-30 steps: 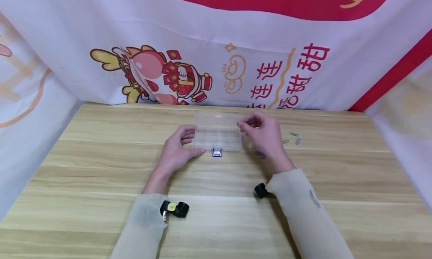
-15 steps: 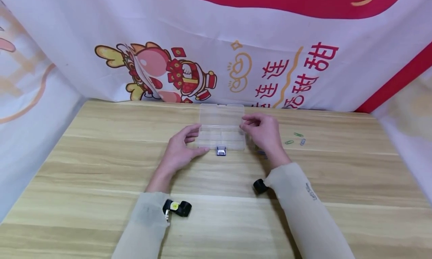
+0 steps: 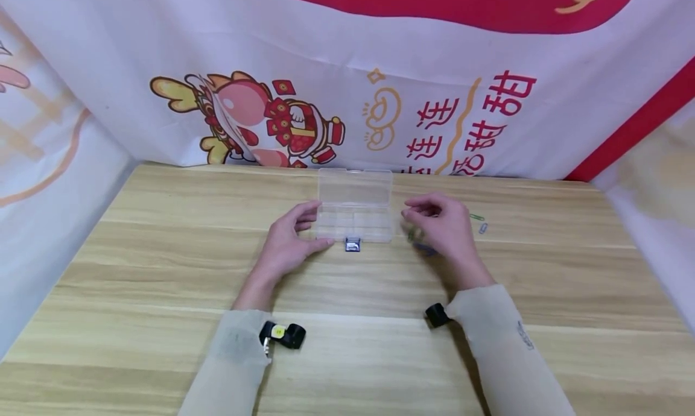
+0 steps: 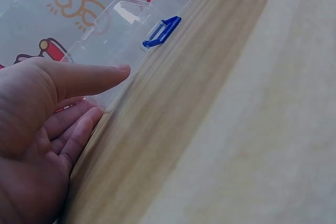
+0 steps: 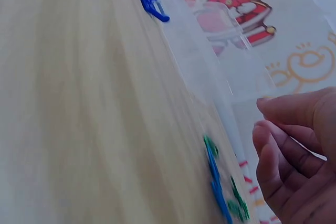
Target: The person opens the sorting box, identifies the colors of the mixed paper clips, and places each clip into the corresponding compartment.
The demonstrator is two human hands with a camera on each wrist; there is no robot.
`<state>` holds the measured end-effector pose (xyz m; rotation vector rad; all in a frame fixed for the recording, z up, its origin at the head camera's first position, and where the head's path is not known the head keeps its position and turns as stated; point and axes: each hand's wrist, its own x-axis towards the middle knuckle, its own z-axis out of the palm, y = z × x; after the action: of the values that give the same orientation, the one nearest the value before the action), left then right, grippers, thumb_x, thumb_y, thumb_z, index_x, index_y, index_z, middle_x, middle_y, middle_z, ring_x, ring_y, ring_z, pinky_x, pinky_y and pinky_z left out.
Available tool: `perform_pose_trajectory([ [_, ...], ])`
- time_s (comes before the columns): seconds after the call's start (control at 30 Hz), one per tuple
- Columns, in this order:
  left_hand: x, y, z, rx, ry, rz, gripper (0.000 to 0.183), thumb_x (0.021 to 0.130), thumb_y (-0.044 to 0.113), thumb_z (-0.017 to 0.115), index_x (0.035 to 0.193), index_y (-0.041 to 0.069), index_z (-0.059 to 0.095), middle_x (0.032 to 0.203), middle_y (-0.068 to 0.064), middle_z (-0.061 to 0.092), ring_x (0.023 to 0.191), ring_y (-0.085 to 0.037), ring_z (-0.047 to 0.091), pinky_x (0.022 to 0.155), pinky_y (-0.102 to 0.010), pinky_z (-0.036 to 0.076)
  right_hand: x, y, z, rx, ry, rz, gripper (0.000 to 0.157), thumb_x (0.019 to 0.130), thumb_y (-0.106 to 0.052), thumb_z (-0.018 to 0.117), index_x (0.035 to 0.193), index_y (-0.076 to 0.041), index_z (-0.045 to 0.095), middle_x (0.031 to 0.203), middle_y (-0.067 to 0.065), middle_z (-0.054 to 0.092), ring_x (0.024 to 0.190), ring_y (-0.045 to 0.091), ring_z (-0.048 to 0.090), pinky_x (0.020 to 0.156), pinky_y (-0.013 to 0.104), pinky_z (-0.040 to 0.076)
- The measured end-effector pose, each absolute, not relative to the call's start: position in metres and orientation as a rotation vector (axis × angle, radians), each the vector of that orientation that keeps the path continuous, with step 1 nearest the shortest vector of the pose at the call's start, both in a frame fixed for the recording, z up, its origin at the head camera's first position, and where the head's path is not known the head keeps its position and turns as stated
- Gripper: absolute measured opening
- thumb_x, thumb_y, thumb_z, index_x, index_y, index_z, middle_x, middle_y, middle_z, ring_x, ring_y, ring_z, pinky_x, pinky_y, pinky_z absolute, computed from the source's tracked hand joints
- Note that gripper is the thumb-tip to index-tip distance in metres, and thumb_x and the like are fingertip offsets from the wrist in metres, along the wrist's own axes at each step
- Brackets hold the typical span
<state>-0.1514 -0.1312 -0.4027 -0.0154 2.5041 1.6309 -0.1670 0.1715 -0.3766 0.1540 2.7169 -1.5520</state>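
Observation:
A clear plastic compartment box [image 3: 345, 224] stands at the back middle of the table, its lid [image 3: 355, 188] raised behind it. At its front edge is a blue latch [image 4: 163, 32]. My left hand [image 3: 290, 238] holds the box's left end, thumb along the front and fingers round the side. Just right of the box hovers my right hand [image 3: 442, 226], fingers loosely curled and thumb slightly apart from them, with nothing between them in the right wrist view. Beneath it lie green paper clips [image 5: 239, 198] and blue paper clips [image 5: 216, 182], partly hidden by the hand in the head view.
Farther right lie a green paper clip [image 3: 476, 217] and a pale blue paper clip [image 3: 483, 228]. A printed white cloth [image 3: 244, 30] hangs along the table's back edge. The wooden table [image 3: 347, 368] reaches toward me in front of the box.
The lid has swung up and back. My right hand has left the lid's right edge and moved right, over the paper clips. My left hand stays on the box's left end.

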Motion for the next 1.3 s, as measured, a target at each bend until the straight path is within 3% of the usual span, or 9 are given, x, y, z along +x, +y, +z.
perform_pose_trajectory([
  [0.23,-0.151,-0.134,-0.403,-0.020,2.519,1.613,0.078,0.087,0.014,0.090,0.157,0.022,0.055,0.151,-0.011,0.062,0.141,-0.034,0.056,0.125,-0.048,0.045,-0.147,0.201,-0.381,0.261,2.644,-1.627,0.027,0.097,-0.032,0.082,0.119,-0.016,0.079,0.115,0.001,0.075,0.102,0.017,0.065,0.078,0.023,0.058],
  [0.47,-0.151,-0.139,-0.403,-0.031,2.527,1.605,0.079,0.088,0.015,0.090,0.158,0.023,0.054,0.152,-0.011,0.061,0.142,-0.035,0.056,0.126,-0.049,0.044,-0.139,0.218,-0.388,0.341,2.622,-1.664,0.031,0.096,-0.032,0.083,0.120,-0.012,0.079,0.105,-0.005,0.076,0.090,0.012,0.067,0.076,0.023,0.060],
  [0.73,-0.150,-0.139,-0.403,-0.035,2.520,1.605,0.079,0.088,0.016,0.090,0.158,0.023,0.053,0.152,-0.011,0.061,0.142,-0.034,0.055,0.126,-0.049,0.044,-0.138,0.223,-0.392,0.322,2.708,-1.483,0.030,0.098,-0.033,0.080,0.120,-0.013,0.079,0.113,0.005,0.074,0.094,0.015,0.064,0.076,0.021,0.057],
  [1.03,-0.150,-0.135,-0.401,-0.031,2.514,1.612,0.079,0.089,0.016,0.089,0.159,0.022,0.053,0.152,-0.011,0.060,0.142,-0.034,0.055,0.126,-0.050,0.044,-0.139,0.218,-0.393,0.132,2.930,-1.135,0.027,0.092,-0.036,0.086,0.099,-0.011,0.077,0.093,0.008,0.074,0.084,0.022,0.063,0.075,0.031,0.052],
  [1.3,-0.149,-0.131,-0.402,0.002,2.525,1.613,0.079,0.088,0.015,0.089,0.158,0.021,0.053,0.152,-0.011,0.061,0.141,-0.035,0.055,0.125,-0.050,0.044,-0.136,0.218,-0.395,0.140,2.940,-1.105,0.021,0.094,-0.028,0.085,0.098,-0.009,0.078,0.092,0.010,0.073,0.083,0.023,0.063,0.073,0.031,0.051],
])
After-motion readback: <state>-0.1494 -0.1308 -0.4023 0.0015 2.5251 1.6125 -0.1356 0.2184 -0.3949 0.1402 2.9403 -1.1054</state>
